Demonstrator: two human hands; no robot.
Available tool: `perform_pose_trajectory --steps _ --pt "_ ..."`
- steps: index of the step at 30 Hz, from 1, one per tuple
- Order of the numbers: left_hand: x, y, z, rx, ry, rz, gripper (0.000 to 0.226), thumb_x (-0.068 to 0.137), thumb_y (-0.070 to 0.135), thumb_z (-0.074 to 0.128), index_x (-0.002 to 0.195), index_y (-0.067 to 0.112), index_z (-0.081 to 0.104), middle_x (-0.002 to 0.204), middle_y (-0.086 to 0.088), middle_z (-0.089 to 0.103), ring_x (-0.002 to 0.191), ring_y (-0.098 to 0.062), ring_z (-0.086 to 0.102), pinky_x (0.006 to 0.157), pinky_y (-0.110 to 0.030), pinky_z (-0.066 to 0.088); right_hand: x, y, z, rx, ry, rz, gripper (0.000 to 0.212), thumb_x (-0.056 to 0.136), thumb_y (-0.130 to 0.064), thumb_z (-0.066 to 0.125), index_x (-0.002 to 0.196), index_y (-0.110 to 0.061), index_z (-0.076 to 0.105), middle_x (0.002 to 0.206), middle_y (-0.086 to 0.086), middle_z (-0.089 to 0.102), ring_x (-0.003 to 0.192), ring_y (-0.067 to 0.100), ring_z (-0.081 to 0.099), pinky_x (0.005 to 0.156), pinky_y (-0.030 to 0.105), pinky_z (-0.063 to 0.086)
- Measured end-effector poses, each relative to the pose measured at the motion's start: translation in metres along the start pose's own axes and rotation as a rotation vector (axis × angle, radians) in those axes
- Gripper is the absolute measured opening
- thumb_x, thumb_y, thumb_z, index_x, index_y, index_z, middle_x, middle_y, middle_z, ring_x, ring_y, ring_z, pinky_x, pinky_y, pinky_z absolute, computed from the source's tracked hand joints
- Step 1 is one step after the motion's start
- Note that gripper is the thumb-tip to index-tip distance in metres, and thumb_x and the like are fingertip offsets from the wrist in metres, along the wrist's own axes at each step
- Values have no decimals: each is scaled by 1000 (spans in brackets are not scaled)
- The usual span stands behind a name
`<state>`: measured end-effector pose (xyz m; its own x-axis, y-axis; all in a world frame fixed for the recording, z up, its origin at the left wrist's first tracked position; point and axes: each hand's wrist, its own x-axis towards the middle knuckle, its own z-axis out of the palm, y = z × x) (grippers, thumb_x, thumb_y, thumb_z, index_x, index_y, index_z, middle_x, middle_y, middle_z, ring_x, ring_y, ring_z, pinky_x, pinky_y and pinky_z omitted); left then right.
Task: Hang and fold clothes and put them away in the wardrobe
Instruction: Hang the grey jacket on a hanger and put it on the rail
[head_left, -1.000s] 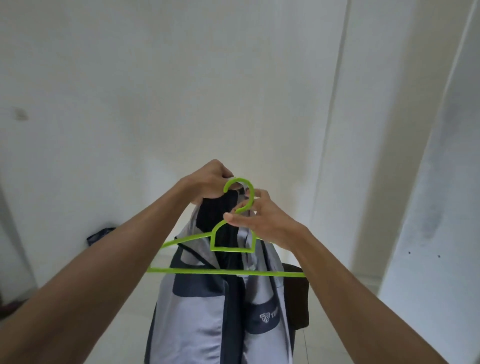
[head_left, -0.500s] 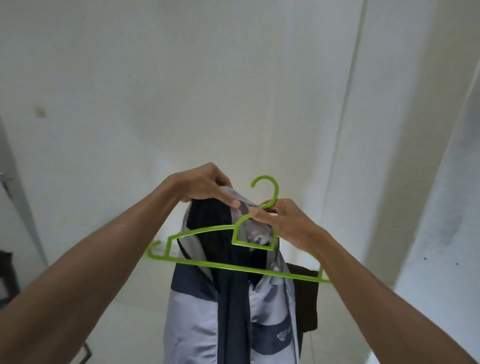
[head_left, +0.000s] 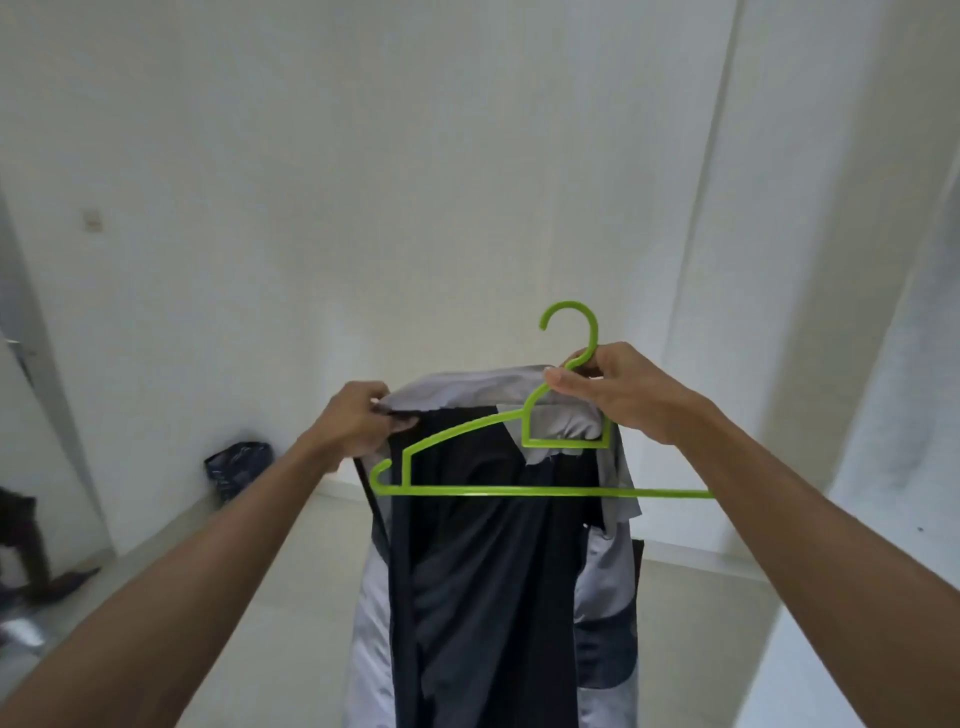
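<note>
Jacket (head_left: 498, 571) collar and green hanger (head_left: 519, 491) are both held up in front of the person, at the middle of the view. The right hand (head_left: 618, 395) pinches the hanger at the base of its hook, thumb and forefinger closed tight on the thin green neck, so the hook curves up free above the knuckles. The left hand (head_left: 358, 426) grips the left end of the collar, fingers curled round a fold of grey cloth, and keeps that edge raised level with the hanger's shoulder. Between the two hands the collar stretches as a pale grey band, and part of it sits behind the small square frame under the hook. The hanger's sloped left arm and its straight bottom bar cross in front of the dark lining, with the bar reaching from the notched left tip over to the right forearm. Whether the right arm of the hanger is inside the garment I cannot tell. Below the bar the jacket hangs straight down, dark navy in the centre with grey panels at both sides, out past the near edge of the view. Far left, a dark bag (head_left: 239, 467) sits on the pale floor (head_left: 701, 623) against the white wall (head_left: 363, 182).
</note>
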<state>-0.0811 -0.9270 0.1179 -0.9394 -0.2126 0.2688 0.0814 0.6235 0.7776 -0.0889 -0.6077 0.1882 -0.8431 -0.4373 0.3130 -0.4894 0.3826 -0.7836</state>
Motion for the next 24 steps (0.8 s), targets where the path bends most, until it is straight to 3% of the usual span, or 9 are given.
perform_pose_trajectory --steps 3,7,10,14,18,19,21,22,24 --pt "3 22 -18 -64 5 -1 23 81 13 81 70 10 61 61 -5 54 55 -19 49 51 -24 38 5 3 5 -52 145 44 34 90 -45 70 82 -12 75 68 0 51 62 12 43 58 20 36" --pt "0 49 -41 158 43 109 17 75 10 84 72 9 67 65 -3 58 62 -18 52 55 -25 39 12 2 13 -153 311 67 32 89 -48 70 82 -17 74 67 -4 60 63 13 52 62 28 43" --pt "-6 66 -42 289 47 198 15 68 -3 71 65 8 61 62 -3 55 63 -19 50 54 -25 37 20 -2 21 -171 425 120 32 88 -51 69 88 -19 73 80 -1 70 77 19 65 73 37 53" --pt "-26 94 -21 174 2 235 19 64 -4 51 61 14 58 58 3 51 58 -17 46 49 -27 33 33 -15 44 -191 444 180 34 86 -55 68 93 -22 73 87 0 72 81 25 69 80 43 58" --pt "-49 119 5 69 -119 310 21 69 -3 62 68 17 57 61 3 54 61 -20 52 50 -32 40 42 -33 68 -287 408 226 18 89 -38 62 93 -22 69 89 3 70 81 30 69 80 41 57" --pt "-51 118 5 71 -194 293 18 72 3 71 75 18 61 68 2 60 65 -22 59 54 -34 47 43 -34 68 -276 404 226 18 88 -37 62 91 -21 69 89 4 71 80 29 69 79 43 58" --pt "-51 105 -5 63 -310 213 28 75 40 83 87 19 68 83 1 69 76 -21 67 59 -32 53 44 -36 64 -165 393 183 22 86 -43 69 87 -21 73 85 2 73 77 26 71 79 46 60" --pt "-48 97 -10 37 -270 195 42 76 58 78 89 19 70 87 2 71 79 -18 67 62 -29 53 44 -37 59 -76 375 140 23 84 -44 73 86 -22 75 83 0 75 77 24 72 79 46 60" --pt "-33 77 -15 22 12 241 52 81 70 64 94 20 69 95 2 68 88 -16 64 73 -29 53 45 -40 53 42 312 66 19 82 -40 80 87 -21 78 83 -3 77 80 18 74 80 40 61"
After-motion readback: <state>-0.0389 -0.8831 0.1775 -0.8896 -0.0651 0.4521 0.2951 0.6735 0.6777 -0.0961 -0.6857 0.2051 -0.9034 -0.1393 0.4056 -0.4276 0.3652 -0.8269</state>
